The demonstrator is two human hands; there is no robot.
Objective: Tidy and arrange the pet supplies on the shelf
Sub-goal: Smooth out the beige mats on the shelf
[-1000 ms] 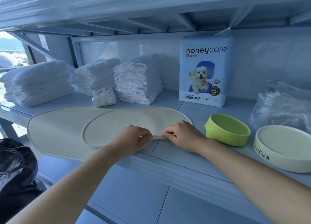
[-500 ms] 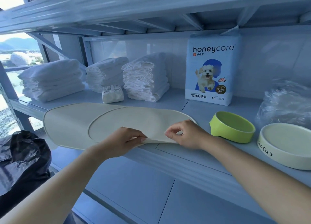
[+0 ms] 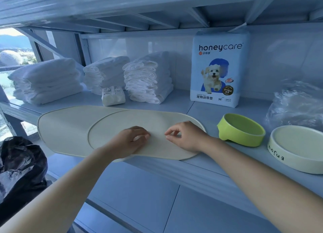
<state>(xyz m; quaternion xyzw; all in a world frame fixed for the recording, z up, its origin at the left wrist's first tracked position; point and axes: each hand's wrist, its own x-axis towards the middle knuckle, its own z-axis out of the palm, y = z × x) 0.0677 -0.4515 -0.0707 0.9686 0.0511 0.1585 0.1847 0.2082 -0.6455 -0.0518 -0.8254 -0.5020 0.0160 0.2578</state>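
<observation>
The upper cream mat lies flat on the shelf, directly under both sets of fingers. It overlaps a second cream mat, which stretches away to the left of the fingers and juts past the shelf's front edge.

The left hand and right hand sit side by side over the upper mat, near each other but apart. The fingers of the left and of the right are loosely curled, thumb near forefinger, with nothing held between them. Whether the tips touch the mat cannot be told.

Just right of the right fingers stands a green bowl, and further right a cream bowl with lettering on its wall. Behind that bowl lies a crumpled clear plastic bag.

Beyond the fingers, at the back of the shelf, a honeycare pad pack stands upright. Left of it are three stacks of folded white pads, with a small wrapped packet in front of them. Low at the far left, off the shelf, sits a black bag.
</observation>
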